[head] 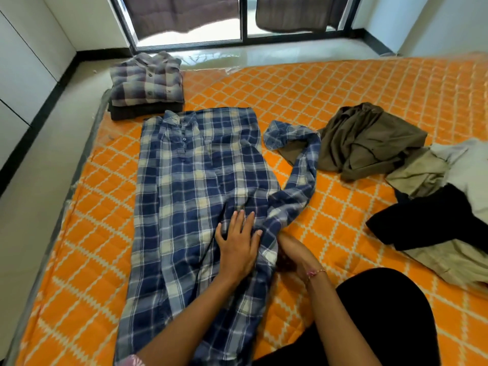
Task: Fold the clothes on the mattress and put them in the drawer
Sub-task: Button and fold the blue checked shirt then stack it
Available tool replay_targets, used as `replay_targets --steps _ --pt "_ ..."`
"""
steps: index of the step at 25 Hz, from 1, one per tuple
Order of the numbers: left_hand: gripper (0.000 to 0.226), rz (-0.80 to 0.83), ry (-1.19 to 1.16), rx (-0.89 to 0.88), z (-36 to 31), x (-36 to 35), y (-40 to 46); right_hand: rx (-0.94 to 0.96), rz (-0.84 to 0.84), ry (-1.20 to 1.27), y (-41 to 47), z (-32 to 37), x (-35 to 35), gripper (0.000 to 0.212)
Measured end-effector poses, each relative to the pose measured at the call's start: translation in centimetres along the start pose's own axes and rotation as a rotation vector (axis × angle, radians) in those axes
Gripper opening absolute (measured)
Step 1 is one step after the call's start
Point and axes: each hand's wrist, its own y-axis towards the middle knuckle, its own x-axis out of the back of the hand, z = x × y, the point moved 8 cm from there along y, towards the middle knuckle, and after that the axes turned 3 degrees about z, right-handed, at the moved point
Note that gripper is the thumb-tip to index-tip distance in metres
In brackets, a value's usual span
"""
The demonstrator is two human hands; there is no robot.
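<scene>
- We see the blue-and-white checked cotton shirt (pixel 190 196) spread flat at centre frame on the orange quilted mattress (pixel 343 96).
- Left hand (pixel 237 241) lies flat on it, fingers straight.
- Right hand (pixel 290 252) tucks under the shirt's edge; its grip we cannot tell.
- 1 folded stack of shirts (pixel 146 85) sits upper left.

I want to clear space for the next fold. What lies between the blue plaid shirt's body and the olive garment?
In the head view, the blue plaid shirt's loose sleeve snakes across the orange mattress there, its cuff end touching the olive garment.
</scene>
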Motion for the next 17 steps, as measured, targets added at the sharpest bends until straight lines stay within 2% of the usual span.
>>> replay_targets --steps 2,4,6,7,8,9,10,11,12,14,17 --pt "0.097 0.068 -0.058 0.029 0.0 -0.9 -1.4 0.054 0.1 0.392 0.1 -0.4 -1.5 0.032" --pt "0.095 0.092 -0.025 -0.002 -0.4 -1.4 -2.4 0.099 0.062 0.738 0.5 -1.0 -0.9 0.045" --pt "0.097 0.154 0.016 -0.017 -0.3 -2.1 -3.3 0.171 0.024 0.904 0.6 -0.9 0.1 0.055" --pt "0.099 0.182 0.047 -0.019 0.1 -2.6 -3.5 0.186 0.031 0.951 0.5 -0.5 0.4 0.044" --pt "0.099 0.191 0.089 -0.027 0.4 -3.0 -3.5 0.227 0.068 0.982 0.3 0.2 0.4 0.018" --pt "0.098 0.173 0.14 -0.034 0.6 -3.2 -3.5 0.263 0.109 1.007 -0.2 0.9 0.3 0.028" --pt "0.096 0.175 0.178 -0.039 0.7 -3.4 -3.5 0.256 0.174 1.008 -0.4 1.3 0.0 0.055" --pt "0.094 0.213 0.198 -0.035 0.7 -3.7 -3.5 0.238 0.198 1.022 -0.4 1.3 -0.1 0.066" --pt "0.094 0.24 0.22 -0.032 0.7 -4.0 -3.4 0.221 0.191 1.008 -0.5 1.2 -0.1 0.064" --pt "0.096 0.283 0.265 -0.039 0.7 -4.4 -3.4 0.153 0.141 0.937 -1.1 1.0 0.2 0.04" --pt "0.099 0.296 0.296 -0.055 0.8 -4.6 -3.3 0.194 0.129 0.958 -1.6 2.8 2.4 0.039"
